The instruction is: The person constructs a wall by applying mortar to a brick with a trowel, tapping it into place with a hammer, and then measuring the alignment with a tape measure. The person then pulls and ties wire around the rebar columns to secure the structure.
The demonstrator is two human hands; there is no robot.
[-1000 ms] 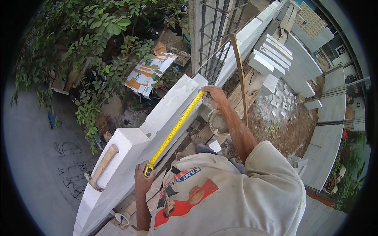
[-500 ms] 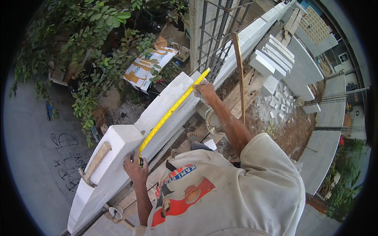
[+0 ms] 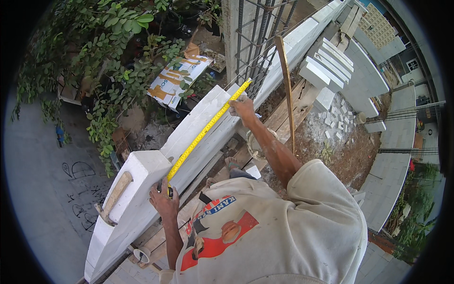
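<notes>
A yellow tape measure [image 3: 206, 132] is drawn out along the top of a low white block wall [image 3: 196, 120]. Its dark case sits in my left hand [image 3: 164, 199], fingers closed round it, against the near end of a raised white block [image 3: 150, 163]. Farther up the wall, my right hand [image 3: 243, 110] pinches the blade a little short of its free end, which sticks out past the wall's step toward the steel bars. On top of the raised block lies a hammer [image 3: 118, 191] with a wooden handle, beside my left hand and untouched.
Upright rebar [image 3: 259, 42] and a concrete column [image 3: 230, 33] stand beyond the tape's end. A slanting wooden stick [image 3: 286, 90] rises right of my right arm. Cut white blocks [image 3: 326, 71] lie on planks; a bucket [image 3: 257, 142] stands below my forearm, leafy branches [image 3: 109, 61] overhang the left.
My right hand has shifted very slightly up and left with the tape's end. The left hand stays at the block, still on the case. The view has moved a little.
</notes>
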